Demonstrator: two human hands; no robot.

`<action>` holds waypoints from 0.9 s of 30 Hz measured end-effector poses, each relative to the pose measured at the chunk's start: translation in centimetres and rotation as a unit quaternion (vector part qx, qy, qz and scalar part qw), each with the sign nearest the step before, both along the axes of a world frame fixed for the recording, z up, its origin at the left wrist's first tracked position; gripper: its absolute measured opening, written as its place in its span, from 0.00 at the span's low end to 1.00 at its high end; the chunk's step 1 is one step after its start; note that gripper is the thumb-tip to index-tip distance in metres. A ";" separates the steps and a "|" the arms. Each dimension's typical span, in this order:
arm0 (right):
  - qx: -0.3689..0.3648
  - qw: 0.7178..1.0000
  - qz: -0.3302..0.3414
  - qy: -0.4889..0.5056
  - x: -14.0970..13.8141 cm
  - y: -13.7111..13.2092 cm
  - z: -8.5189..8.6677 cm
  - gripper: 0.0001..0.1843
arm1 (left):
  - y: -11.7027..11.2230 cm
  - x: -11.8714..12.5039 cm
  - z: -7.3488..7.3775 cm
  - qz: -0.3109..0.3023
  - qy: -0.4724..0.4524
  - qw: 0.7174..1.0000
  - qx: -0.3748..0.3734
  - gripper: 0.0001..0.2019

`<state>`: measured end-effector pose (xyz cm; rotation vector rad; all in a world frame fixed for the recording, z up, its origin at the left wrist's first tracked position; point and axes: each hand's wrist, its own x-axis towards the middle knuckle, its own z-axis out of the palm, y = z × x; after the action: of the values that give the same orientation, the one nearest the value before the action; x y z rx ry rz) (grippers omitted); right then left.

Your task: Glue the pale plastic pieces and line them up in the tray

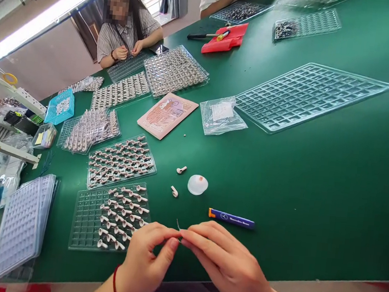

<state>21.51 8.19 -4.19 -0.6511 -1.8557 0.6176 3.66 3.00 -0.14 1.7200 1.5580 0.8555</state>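
Observation:
The fingertips of my left hand (pixel 151 256) and my right hand (pixel 226 259) meet above the table's near edge, both closed in a pinch. A thin dark wire (pixel 177 224) sticks up from between them; whatever else they pinch is hidden. Just beyond lie two loose white earbud shells, one earbud shell (pixel 181 169) farther away and another earbud shell (pixel 174 191) nearer. Beside them is a small round white dish (pixel 197 185). A blue lighter (pixel 231 218) with an orange end lies past my right hand. Left of my hands, a clear tray (pixel 86 218) holds rows of earbud shells with wires.
More filled trays (pixel 120 162) run up the left side. Stacked trays (pixel 24 221) stand far left. Ahead lie a pink packet (pixel 167 115), a clear plastic bag (pixel 222 114) and a large gridded tray (pixel 312 97). A co-worker (pixel 129 34) sits across the table.

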 end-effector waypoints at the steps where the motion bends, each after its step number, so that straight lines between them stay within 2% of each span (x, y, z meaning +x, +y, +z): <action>1: -0.013 1.000 -0.014 -0.003 0.4 0.3 -0.1 0.13 | 0.8 -0.4 0.0 -0.004 0.031 1.000 -0.001 0.09; 4: -0.060 0.997 -0.052 -0.002 1.7 1.0 -0.4 0.11 | 4.3 -1.5 -0.1 0.004 0.149 0.989 -0.001 0.07; 7: -0.135 0.989 -0.063 0.008 2.7 1.3 -0.6 0.06 | 9.0 -1.6 -0.7 -0.009 0.243 0.970 -0.016 0.06; 9: -0.192 0.979 -0.065 0.011 3.2 1.4 -0.8 0.03 | 12.0 -1.0 -1.2 -0.019 0.260 0.965 -0.021 0.06; 11: -0.247 0.967 -0.066 0.015 3.5 1.3 -1.1 0.06 | 14.5 0.0 -1.9 -0.026 0.257 0.966 -0.025 0.07; 13: -0.297 0.952 -0.069 0.026 3.8 1.2 -1.4 0.10 | 16.2 0.8 -2.5 -0.032 0.248 0.968 -0.035 0.05; 15: -0.339 0.937 -0.073 0.042 4.1 1.2 -1.9 0.12 | 16.8 1.0 -2.7 -0.031 0.230 0.972 -0.043 0.01; 17: -0.371 0.923 -0.075 0.062 4.3 1.3 -2.2 0.14 | 16.3 0.5 -2.3 -0.018 0.202 0.978 -0.049 0.03; 20: -0.420 0.902 -0.051 0.085 4.2 1.5 -1.8 0.14 | 13.5 -0.8 -0.8 0.010 0.148 0.987 -0.062 0.05; 22: -0.455 0.884 -0.028 0.104 3.6 1.6 -0.9 0.15 | 10.6 -1.5 0.2 0.034 0.057 0.993 -0.099 0.09; 23: -0.472 0.873 -0.023 0.120 3.2 1.5 -0.3 0.15 | 9.0 -1.7 0.5 0.057 -0.034 0.989 -0.134 0.10; 25: -0.501 0.851 -0.024 0.157 2.2 1.4 1.0 0.16 | 6.1 -1.7 0.9 0.107 -0.205 0.952 -0.201 0.12; 27: -0.522 0.833 -0.021 0.180 1.3 1.1 2.1 0.17 | 3.8 -1.4 0.8 0.147 -0.326 0.901 -0.244 0.14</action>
<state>22.82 9.27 -2.10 -1.1571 -1.0244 1.6330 2.28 6.81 0.61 0.7368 1.4024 0.9543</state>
